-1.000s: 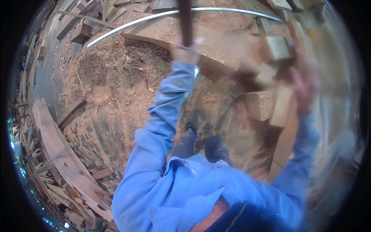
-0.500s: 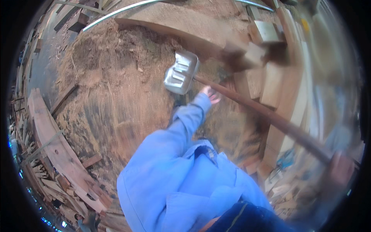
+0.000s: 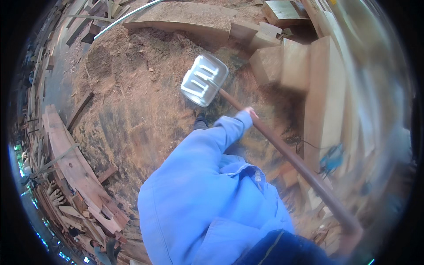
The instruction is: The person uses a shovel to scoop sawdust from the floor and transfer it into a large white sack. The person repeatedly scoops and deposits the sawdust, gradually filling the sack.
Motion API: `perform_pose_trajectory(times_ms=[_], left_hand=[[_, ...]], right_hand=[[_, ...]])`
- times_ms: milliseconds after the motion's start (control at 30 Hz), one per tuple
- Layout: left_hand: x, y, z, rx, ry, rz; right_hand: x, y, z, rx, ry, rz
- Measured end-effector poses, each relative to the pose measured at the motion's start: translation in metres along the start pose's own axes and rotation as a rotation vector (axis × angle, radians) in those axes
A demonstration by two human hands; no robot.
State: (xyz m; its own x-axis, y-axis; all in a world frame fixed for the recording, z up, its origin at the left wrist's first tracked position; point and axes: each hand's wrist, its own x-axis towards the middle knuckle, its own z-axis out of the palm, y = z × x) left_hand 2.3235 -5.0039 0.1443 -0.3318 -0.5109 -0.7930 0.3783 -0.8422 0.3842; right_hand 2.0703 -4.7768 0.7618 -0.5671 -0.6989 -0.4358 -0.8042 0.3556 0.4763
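Observation:
A shovel (image 3: 287, 152) with a long brown wooden shaft slants from the middle of the head view to the lower right. Its silver blade (image 3: 204, 79) has bright ridge-like marks and is over the sawdust-strewn ground, apart from the pile. My left hand (image 3: 252, 113), at the end of a blue sleeve, is closed round the shaft a little below the blade. At the shaft's lower right end, my right hand (image 3: 352, 238) is blurred but appears wrapped round it. The tip of a dark shoe (image 3: 201, 121) shows beneath my left arm.
A sawdust pile (image 3: 119, 66) lies ahead, with a long curved timber (image 3: 176, 27) behind it. Large wooden blocks (image 3: 295, 64) and beams (image 3: 327, 97) line the right, near a blue-green tool (image 3: 332, 159) with a cord. Planks (image 3: 75, 159) and offcuts lie left; a person (image 3: 105, 252) is at lower left.
My right hand has swung down and inward with the shaft end, making the shaft steeper. My left hand, whose fingers were loose by the shaft, now closes round it. The blade has turned slightly left.

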Motion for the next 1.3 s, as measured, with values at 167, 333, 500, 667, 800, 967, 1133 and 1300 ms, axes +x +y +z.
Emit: perform_pose_trajectory(times_ms=[167, 333, 500, 667, 800, 967, 1133, 1300], left_hand=[[-0.016, -0.118, 0.087, -0.327, 0.120, -0.284], [-0.011, -0.189, 0.136, -0.347, 0.122, -0.447], [0.007, -0.231, 0.135, -0.419, 0.380, -0.597], [0.001, -0.246, 0.122, -0.292, 0.434, -0.566], [0.004, -0.221, 0.115, -0.296, 0.411, -0.529], [0.033, -0.125, 0.119, -0.144, 0.249, -0.356], [0.082, 0.017, 0.114, -0.309, 0.169, -0.190], [0.139, 0.154, 0.077, -0.479, 0.156, -0.191]], right_hand=[[-0.017, 0.036, 0.037, 0.146, 0.067, 0.051], [-0.029, 0.052, 0.054, 0.261, 0.238, 0.102], [-0.039, 0.077, 0.074, 0.412, 0.349, 0.152], [-0.024, 0.106, 0.104, 0.331, -0.285, 0.105], [0.011, 0.093, 0.126, 0.340, -0.321, 0.013], [0.093, 0.041, 0.115, 0.343, -0.291, -0.067], [0.219, -0.012, 0.063, 0.103, 0.105, -0.273], [0.334, -0.094, -0.023, 0.181, 0.183, -0.261]])
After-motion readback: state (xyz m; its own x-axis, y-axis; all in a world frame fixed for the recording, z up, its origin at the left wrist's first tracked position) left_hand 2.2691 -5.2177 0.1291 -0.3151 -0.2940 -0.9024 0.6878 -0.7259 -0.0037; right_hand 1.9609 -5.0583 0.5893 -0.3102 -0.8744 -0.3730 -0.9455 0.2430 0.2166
